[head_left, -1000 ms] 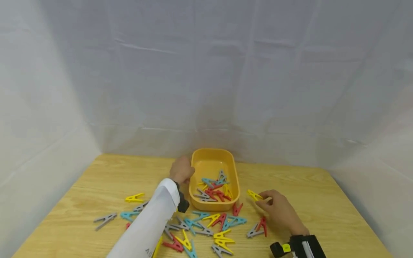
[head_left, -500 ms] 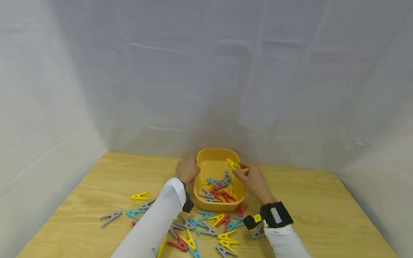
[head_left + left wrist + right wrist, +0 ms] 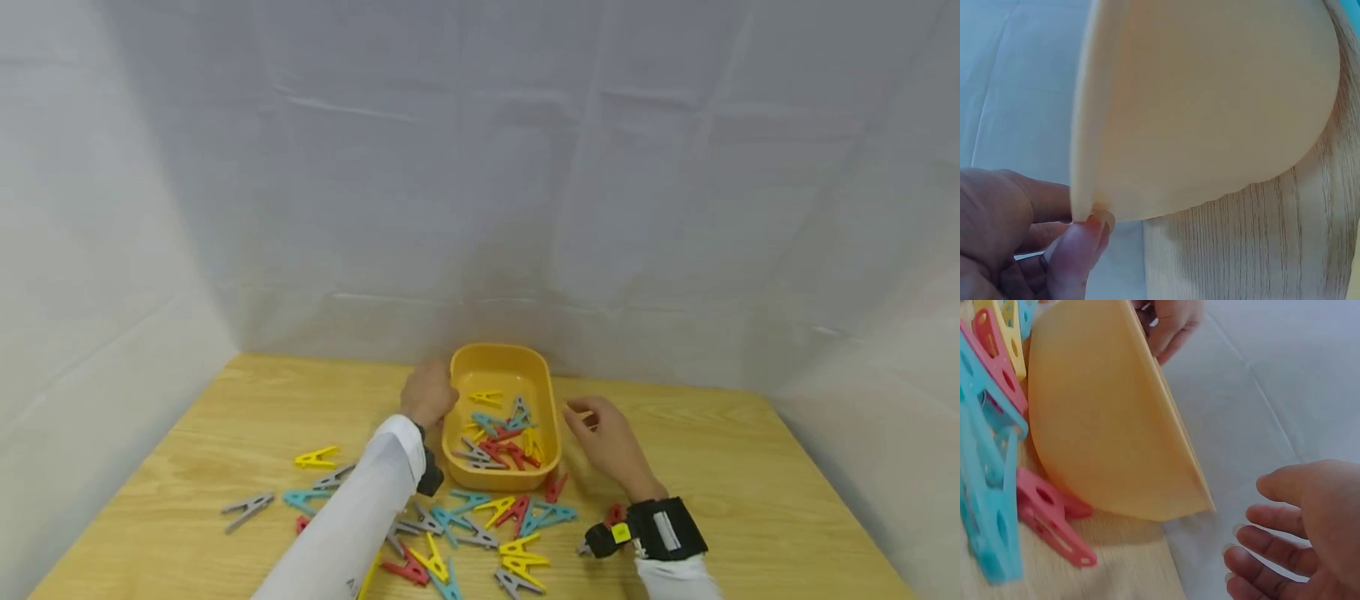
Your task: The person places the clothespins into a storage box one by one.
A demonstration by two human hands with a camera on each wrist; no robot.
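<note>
Left hand point(image 3: 426, 393) on yellow tray point(image 3: 457, 444)

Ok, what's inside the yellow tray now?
A heap of clothespins in the tray: yellow, blue, red and grey ones. Anything beneath the heap, or behind the near wall, is hidden.

left hand point(image 3: 1004, 244) cut off by frame edge, yellow tray point(image 3: 1210, 106) interior hidden, white sleeve point(image 3: 337, 533) covering some pegs

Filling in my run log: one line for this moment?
left hand: grips yellow plastic tub rim | right hand: empty, beside tub | yellow clothespin: in tub
</note>
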